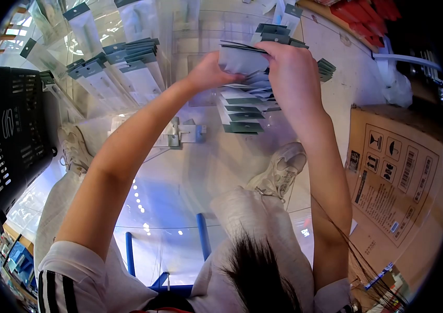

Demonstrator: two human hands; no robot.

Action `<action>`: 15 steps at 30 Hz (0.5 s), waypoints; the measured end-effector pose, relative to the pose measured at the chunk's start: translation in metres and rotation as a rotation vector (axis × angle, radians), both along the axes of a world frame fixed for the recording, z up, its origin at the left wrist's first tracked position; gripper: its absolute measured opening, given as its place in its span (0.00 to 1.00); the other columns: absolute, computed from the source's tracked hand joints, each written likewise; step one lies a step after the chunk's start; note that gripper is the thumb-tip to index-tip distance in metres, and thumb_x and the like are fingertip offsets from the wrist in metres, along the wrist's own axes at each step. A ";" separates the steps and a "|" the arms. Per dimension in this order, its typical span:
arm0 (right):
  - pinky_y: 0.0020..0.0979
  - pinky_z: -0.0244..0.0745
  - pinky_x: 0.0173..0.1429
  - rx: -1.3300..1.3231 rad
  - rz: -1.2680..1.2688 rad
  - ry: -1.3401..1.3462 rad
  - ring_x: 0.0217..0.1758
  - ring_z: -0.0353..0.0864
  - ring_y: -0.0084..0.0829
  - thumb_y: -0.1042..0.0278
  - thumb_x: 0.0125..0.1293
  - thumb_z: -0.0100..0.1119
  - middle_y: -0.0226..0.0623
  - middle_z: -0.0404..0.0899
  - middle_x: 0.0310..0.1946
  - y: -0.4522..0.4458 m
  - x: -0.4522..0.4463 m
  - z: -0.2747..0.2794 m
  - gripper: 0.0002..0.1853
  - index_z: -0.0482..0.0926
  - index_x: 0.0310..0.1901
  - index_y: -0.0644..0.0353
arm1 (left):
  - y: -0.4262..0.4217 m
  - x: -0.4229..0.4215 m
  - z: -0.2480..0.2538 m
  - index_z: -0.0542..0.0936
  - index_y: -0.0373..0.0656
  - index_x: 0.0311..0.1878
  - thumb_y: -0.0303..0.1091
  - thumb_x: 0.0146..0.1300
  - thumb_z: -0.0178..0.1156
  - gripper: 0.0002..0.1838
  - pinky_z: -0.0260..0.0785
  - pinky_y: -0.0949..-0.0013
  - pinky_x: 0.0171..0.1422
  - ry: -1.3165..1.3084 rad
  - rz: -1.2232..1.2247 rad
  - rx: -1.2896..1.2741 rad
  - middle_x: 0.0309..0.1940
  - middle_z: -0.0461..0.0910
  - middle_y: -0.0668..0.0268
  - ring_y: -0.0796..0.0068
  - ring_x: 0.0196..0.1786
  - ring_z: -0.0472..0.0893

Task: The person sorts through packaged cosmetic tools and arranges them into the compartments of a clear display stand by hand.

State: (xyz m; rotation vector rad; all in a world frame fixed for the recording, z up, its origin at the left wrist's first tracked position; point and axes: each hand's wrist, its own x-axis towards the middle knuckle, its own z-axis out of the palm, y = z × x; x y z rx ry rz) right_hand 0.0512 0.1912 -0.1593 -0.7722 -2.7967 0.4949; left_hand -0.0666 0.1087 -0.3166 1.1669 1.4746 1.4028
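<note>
Between my two hands is a small stack of flat packets [242, 58] with pale bodies and thin dark edges. My left hand [213, 73] grips the stack's left side, thumb across the front. At the upper right corner, my right hand [292, 62] pinches it between thumb and fingers; its back hides part of the packets. Just below, a fanned row of packets with dark green headers [242, 116] lies over the floor. More green-headed packets [279, 34] show behind my right hand.
Groups of clear packets [138, 68] lie at the upper left. A black basket [10, 130] stands at far left, a printed cardboard box [396, 172] at right. Small packets [190, 131] lie left of centre. Blue bars [203, 235] and my shoes [279, 169] are below.
</note>
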 end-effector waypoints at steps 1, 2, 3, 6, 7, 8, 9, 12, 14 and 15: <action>0.37 0.73 0.43 -0.051 0.003 0.048 0.37 0.79 0.45 0.80 0.47 0.52 0.45 0.80 0.29 0.002 0.001 -0.004 0.15 0.82 0.37 0.57 | -0.002 0.000 0.003 0.77 0.38 0.45 0.31 0.47 0.69 0.21 0.69 0.71 0.49 0.029 0.012 -0.007 0.39 0.80 0.66 0.77 0.42 0.77; 0.37 0.73 0.44 -0.101 0.007 0.096 0.38 0.79 0.45 0.81 0.47 0.52 0.45 0.80 0.30 0.004 0.002 -0.008 0.15 0.82 0.37 0.57 | -0.004 0.000 0.004 0.77 0.38 0.45 0.31 0.46 0.69 0.21 0.69 0.71 0.49 0.058 0.024 -0.013 0.39 0.80 0.65 0.76 0.42 0.77; 0.37 0.73 0.44 -0.151 0.032 0.145 0.38 0.79 0.45 0.81 0.46 0.51 0.46 0.80 0.30 0.006 0.004 -0.011 0.16 0.82 0.37 0.57 | -0.005 0.000 -0.002 0.77 0.39 0.45 0.32 0.45 0.69 0.22 0.69 0.70 0.50 0.065 0.040 0.006 0.39 0.80 0.64 0.73 0.42 0.78; 0.37 0.73 0.44 -0.195 0.084 0.232 0.37 0.79 0.45 0.83 0.46 0.50 0.47 0.79 0.31 0.009 0.007 -0.017 0.17 0.81 0.38 0.59 | -0.004 0.002 -0.018 0.77 0.41 0.45 0.33 0.43 0.70 0.23 0.68 0.67 0.51 0.124 0.090 0.070 0.40 0.80 0.59 0.64 0.43 0.79; 0.37 0.73 0.44 -0.140 0.087 0.219 0.37 0.79 0.45 0.83 0.46 0.50 0.47 0.79 0.31 0.009 0.008 -0.018 0.17 0.81 0.38 0.59 | -0.003 0.002 -0.020 0.77 0.41 0.45 0.33 0.43 0.69 0.23 0.68 0.67 0.51 0.166 0.108 0.093 0.40 0.80 0.59 0.62 0.42 0.78; 0.38 0.73 0.44 -0.085 0.089 0.207 0.36 0.79 0.45 0.83 0.46 0.49 0.48 0.79 0.30 0.008 0.009 -0.018 0.17 0.81 0.37 0.60 | -0.002 0.003 -0.022 0.77 0.41 0.45 0.33 0.43 0.69 0.23 0.68 0.66 0.51 0.209 0.125 0.115 0.40 0.80 0.58 0.60 0.42 0.78; 0.38 0.73 0.43 -0.058 0.081 0.148 0.36 0.79 0.46 0.84 0.46 0.49 0.48 0.79 0.30 0.007 0.010 -0.017 0.17 0.81 0.37 0.60 | -0.002 0.003 -0.026 0.77 0.41 0.45 0.33 0.42 0.69 0.23 0.68 0.66 0.51 0.266 0.136 0.087 0.40 0.80 0.58 0.59 0.43 0.78; 0.39 0.73 0.43 -0.058 0.085 0.034 0.35 0.78 0.46 0.84 0.46 0.48 0.50 0.78 0.29 0.005 0.010 -0.010 0.17 0.81 0.37 0.61 | -0.003 0.003 -0.024 0.77 0.41 0.44 0.31 0.42 0.69 0.22 0.69 0.66 0.50 0.371 0.145 0.084 0.40 0.79 0.59 0.61 0.43 0.78; 0.38 0.72 0.42 -0.169 0.120 0.041 0.35 0.78 0.47 0.85 0.46 0.48 0.50 0.78 0.29 0.006 0.008 -0.008 0.17 0.81 0.37 0.62 | -0.005 0.000 -0.015 0.76 0.39 0.44 0.29 0.42 0.70 0.22 0.69 0.69 0.49 0.351 0.113 0.190 0.40 0.79 0.61 0.67 0.42 0.78; 0.38 0.72 0.42 -0.231 0.105 0.061 0.35 0.78 0.47 0.85 0.46 0.48 0.51 0.78 0.29 0.006 0.007 -0.009 0.17 0.81 0.37 0.62 | -0.006 -0.002 -0.011 0.77 0.39 0.44 0.29 0.42 0.70 0.22 0.69 0.69 0.48 0.344 0.107 0.191 0.40 0.79 0.61 0.67 0.42 0.78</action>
